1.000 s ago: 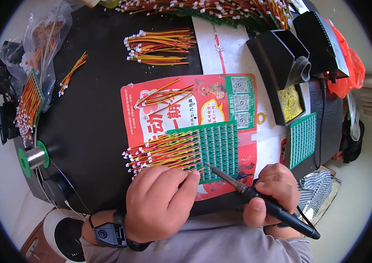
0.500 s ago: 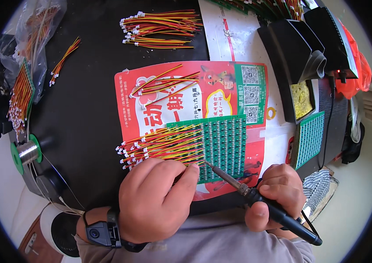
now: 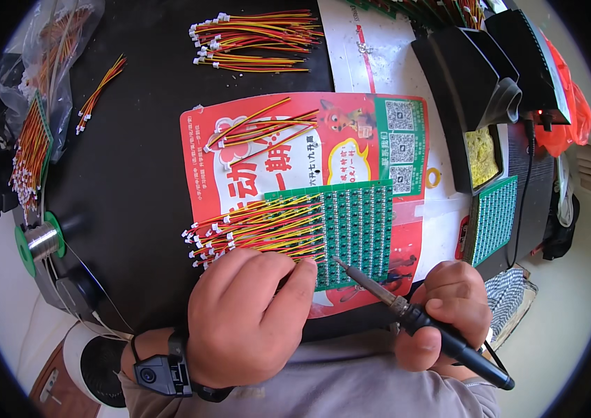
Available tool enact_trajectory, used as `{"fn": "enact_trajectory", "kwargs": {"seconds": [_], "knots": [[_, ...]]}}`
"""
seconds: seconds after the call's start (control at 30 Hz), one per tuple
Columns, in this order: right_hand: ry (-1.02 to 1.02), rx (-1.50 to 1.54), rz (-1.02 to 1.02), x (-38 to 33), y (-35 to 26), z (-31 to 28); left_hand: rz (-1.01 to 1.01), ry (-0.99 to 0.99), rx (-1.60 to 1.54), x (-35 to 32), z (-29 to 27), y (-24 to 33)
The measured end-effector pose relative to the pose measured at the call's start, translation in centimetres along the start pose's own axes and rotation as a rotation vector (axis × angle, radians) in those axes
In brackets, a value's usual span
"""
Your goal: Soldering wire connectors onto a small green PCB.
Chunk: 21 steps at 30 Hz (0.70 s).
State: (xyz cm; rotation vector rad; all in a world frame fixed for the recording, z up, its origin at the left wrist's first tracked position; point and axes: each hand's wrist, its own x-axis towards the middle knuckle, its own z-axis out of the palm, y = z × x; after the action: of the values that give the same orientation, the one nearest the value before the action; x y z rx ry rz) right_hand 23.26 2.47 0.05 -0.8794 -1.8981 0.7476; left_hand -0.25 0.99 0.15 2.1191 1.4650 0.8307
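Note:
A green circuit board panel [image 3: 358,230] lies on a red and white printed sheet [image 3: 407,251]. Rows of red, yellow and black wire leads [image 3: 254,221] with white connectors run across its left part, their bare ends at the board's pads. My left hand [image 3: 250,313] rests at the panel's lower left, thumb and forefinger pinched on a wire lead near its end; the fingers partly hide it. In my right hand [image 3: 448,306] is a soldering iron [image 3: 417,317], gripped by its black handle. Its tip points up-left over the panel, a little right of the pinched fingertips.
Loose leads [image 3: 264,129] lie on the sheet, and a bundle of leads [image 3: 254,42] is behind it. A solder spool [image 3: 41,240] stands at left near a plastic bag [image 3: 66,56]. At right are a black holder with yellow cleaning wool [image 3: 482,157] and more stacked panels [image 3: 494,219].
The soldering iron's tip has drawn back slightly to the right, away from the wire ends. My left hand has stayed in nearly the same place, still pinched.

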Motion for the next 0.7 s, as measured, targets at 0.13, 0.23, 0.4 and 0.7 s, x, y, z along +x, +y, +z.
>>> {"fn": "enact_trajectory", "kwargs": {"seconds": [0.13,0.23,0.4,0.7], "knots": [[0.009,-0.014,0.031,0.10,-0.11,0.14,0.012,0.010,-0.012,0.17,0.13,-0.17],[-0.023,-0.006,0.023,0.04,-0.04,0.10,0.022,-0.001,0.023,0.16,0.09,-0.25],[-0.049,-0.015,0.017,0.28,-0.13,-0.10,0.094,0.112,0.061,0.11,0.50,-0.15],[-0.096,-0.025,0.021,0.56,-0.20,-0.16,0.063,0.077,0.043,-0.25,0.78,0.08]]}}
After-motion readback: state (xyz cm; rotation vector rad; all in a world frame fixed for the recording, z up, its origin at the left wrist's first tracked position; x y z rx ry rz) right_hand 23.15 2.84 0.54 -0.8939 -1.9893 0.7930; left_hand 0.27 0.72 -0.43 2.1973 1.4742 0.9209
